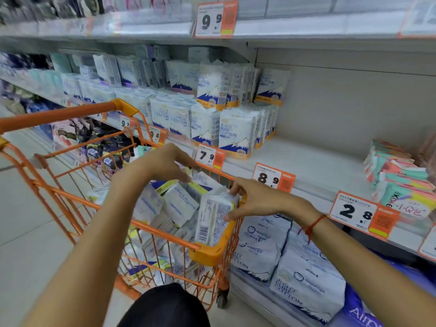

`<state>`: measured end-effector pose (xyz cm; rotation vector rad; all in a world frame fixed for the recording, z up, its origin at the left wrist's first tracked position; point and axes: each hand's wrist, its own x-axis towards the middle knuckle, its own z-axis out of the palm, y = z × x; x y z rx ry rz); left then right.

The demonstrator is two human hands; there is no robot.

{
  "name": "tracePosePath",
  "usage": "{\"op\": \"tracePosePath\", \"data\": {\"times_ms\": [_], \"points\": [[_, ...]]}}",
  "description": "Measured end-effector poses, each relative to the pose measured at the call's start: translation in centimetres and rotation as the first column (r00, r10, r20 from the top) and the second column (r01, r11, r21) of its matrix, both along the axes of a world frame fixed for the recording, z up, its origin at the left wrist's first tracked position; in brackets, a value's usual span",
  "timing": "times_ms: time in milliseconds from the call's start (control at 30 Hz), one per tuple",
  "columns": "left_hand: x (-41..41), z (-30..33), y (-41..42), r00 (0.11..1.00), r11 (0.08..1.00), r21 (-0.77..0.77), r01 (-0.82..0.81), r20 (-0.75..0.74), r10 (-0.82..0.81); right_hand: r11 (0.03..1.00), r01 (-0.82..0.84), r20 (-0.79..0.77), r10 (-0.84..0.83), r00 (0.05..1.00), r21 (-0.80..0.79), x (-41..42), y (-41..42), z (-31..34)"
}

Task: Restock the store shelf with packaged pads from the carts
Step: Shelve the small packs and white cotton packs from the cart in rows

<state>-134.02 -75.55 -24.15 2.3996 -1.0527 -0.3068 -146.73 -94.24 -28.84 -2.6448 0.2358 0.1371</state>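
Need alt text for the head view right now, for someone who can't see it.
Both hands reach into an orange cart of white pad packs: the right hand grips an upright pack, the left hand hovers over others. Beside it, the store shelf has a bare stretch behind the 8.9 price tag.

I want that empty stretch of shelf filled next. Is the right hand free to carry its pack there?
Probably yes. The right hand grips an upright white pack at the orange cart's near corner, and the bare shelf lies just beyond with nothing between.
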Motion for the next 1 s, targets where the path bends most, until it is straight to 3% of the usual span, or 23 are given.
{"op": "tracePosePath", "data": {"times_ms": [100,167,233,367,467,533,600,700,767,833,900,933,1000], "points": [[0.7,1.0,3.3,0.978,0.960,0.231,-0.161,0.167,0.124,0.958,-0.099,-0.095,0.075,0.993,-0.268,1.1,0.5,1.3],[0.8,0.7,4.7,0.958,0.854,0.448,-0.264,0.226,0.178,0.972,-0.142,-0.045,0.136,0.990,-0.185,2.6,1.6,2.2],[0.7,-0.3,5.2,0.956,0.788,0.545,-0.287,0.217,0.199,0.977,-0.214,0.032,0.214,0.976,-0.005,4.4,3.6,2.0],[0.0,-2.3,5.1,0.943,0.855,0.426,-0.297,0.271,0.193,0.944,-0.327,0.017,0.329,0.944,-0.047,7.4,6.9,-0.3],[0.1,-2.1,7.4,0.976,0.968,0.125,-0.216,0.051,0.211,0.951,-0.308,0.058,0.308,0.950,-0.006,7.9,6.0,-1.4],[1.1,-1.5,10.1,0.943,0.942,-0.101,-0.319,-0.129,0.305,0.952,-0.308,0.114,0.306,0.945,-0.001,7.1,5.3,-1.9],[3.0,-1.3,12.7,0.901,0.883,-0.180,-0.433,-0.056,0.430,0.947,-0.321,0.136,0.317,0.939,0.014,6.5,4.7,-2.2],[5.3,-1.5,14.0,0.878,0.875,-0.163,-0.457,0.076,0.473,0.941,-0.333,0.090,0.327,0.941,0.060,6.7,4.9,-1.6],[6.5,-1.8,13.6,0.892,0.900,-0.081,-0.429,0.121,0.436,0.966,-0.255,0.252,0.239,0.938,0.036,7.7,5.8,-0.6],[7.9,-2.4,12.8,0.913,0.923,-0.005,-0.385,0.143,0.382,0.990,-0.140,0.477,0.109,0.872,0.029,9.4,7.1,0.7],[9.4,-2.8,11.6,0.929,0.933,0.041,-0.357,0.119,0.350,0.996,-0.088,0.591,0.059,0.805,0.021,11.8,8.8,1.8],[10.1,-2.9,10.9,0.931,0.931,0.064,-0.359,0.097,0.352,0.997,-0.081,0.586,0.068,0.807,-0.003,13.1,9.6,2.2],[11.5,-3.0,9.4,0.917,0.912,0.099,-0.398,0.048,0.395,0.988,-0.132,0.430,0.156,0.889,-0.085,15.8,10.5,2.3]]}}
